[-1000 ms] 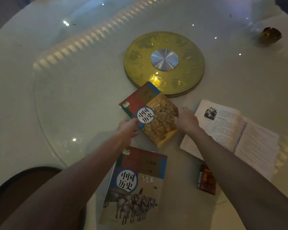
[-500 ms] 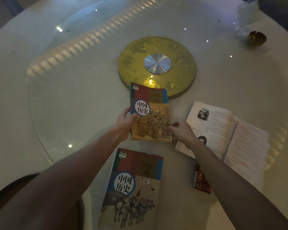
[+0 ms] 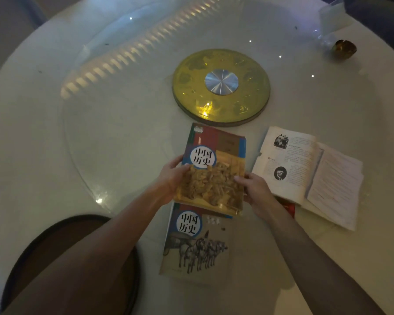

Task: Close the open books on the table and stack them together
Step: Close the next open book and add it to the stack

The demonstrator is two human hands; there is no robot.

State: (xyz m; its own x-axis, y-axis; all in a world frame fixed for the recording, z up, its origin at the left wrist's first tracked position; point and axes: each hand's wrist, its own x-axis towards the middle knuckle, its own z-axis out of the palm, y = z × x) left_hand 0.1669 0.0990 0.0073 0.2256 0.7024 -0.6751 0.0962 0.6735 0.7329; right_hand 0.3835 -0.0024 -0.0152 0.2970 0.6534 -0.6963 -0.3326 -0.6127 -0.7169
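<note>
Two hands hold one closed book (image 3: 212, 173) by its side edges above the white table (image 3: 55, 155). The left hand (image 3: 172, 178) is clamped on the left edge with the thumb on the cover, the right hand (image 3: 255, 189) on the right edge with fingertips across the front. The book's near end overlaps the top of a second closed book (image 3: 196, 242) lying flat with horses on its cover. Just right, an open book (image 3: 309, 173) lies face up; its text is too blurred to read. A red object (image 3: 288, 206) under its near edge is mostly hidden.
</note>
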